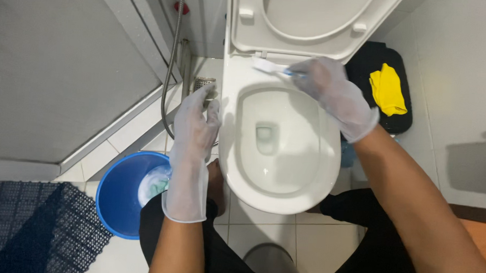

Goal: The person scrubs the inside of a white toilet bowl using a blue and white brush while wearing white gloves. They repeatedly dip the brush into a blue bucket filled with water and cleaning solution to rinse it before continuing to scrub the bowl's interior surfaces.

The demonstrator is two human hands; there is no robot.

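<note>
A small white-headed plastic brush with a blue handle (271, 68) is gripped by the gloved right hand (330, 94) at the back rim of the white ceramic toilet bowl (306, 171), its long axis running leftward along the rim. The gloved left hand (196, 130), released, rests at the bowl's left edge, farther from the brush.

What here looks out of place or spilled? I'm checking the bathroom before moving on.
Nothing is spilled or broken. One oddity: a yellow cloth lies crumpled on the black bin beside the toilet. The right hand holds a small brush at the rim; the left hand hovers beside the bowl.
</note>
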